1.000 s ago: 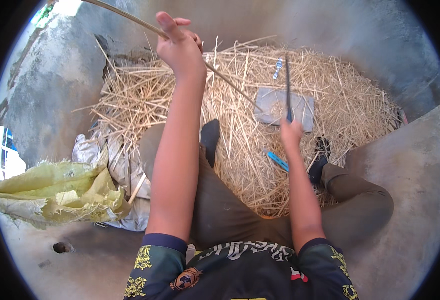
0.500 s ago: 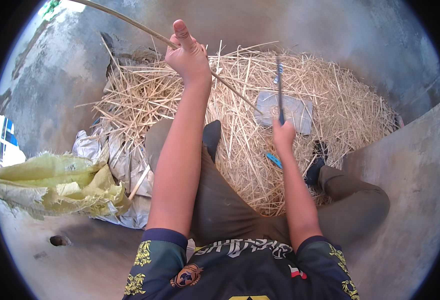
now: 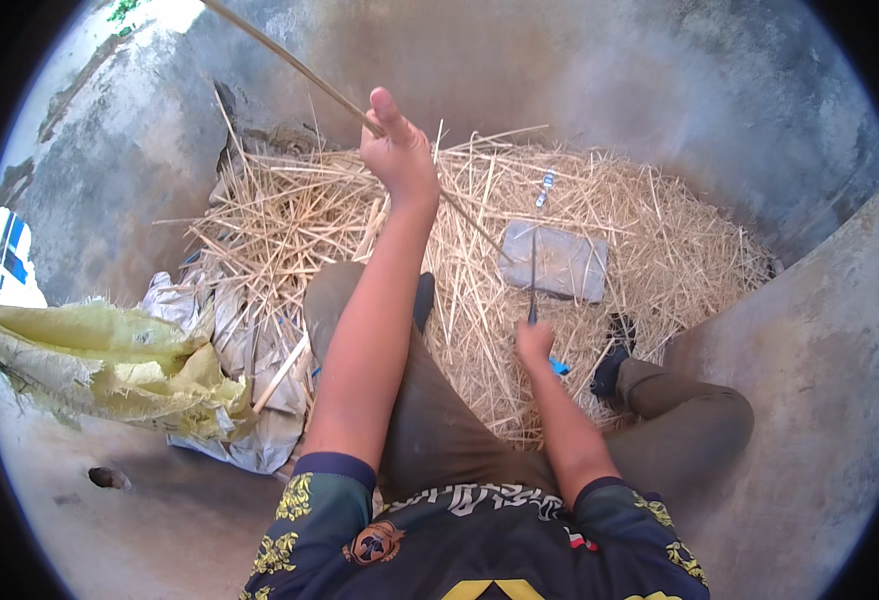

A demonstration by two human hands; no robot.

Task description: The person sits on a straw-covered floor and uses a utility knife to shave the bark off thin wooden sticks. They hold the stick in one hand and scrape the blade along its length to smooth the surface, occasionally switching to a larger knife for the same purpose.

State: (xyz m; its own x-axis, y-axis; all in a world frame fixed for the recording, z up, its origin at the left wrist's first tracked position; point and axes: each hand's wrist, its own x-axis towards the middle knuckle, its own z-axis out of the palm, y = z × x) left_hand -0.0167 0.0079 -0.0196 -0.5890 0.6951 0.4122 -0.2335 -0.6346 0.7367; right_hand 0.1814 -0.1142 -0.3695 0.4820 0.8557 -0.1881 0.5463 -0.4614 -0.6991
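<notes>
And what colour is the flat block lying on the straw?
The block is grey; it shows best in the head view.

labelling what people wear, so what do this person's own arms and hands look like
The left hand and right hand are ungloved, with no wristbands visible. Both forearms are bare. The short sleeves are dark blue-green, with navy cuffs and yellow scroll-like patterns.

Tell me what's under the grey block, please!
Straw shows all around the grey block, right up to its edges. What lies directly beneath is covered by the block itself, so I can't see it.
</notes>
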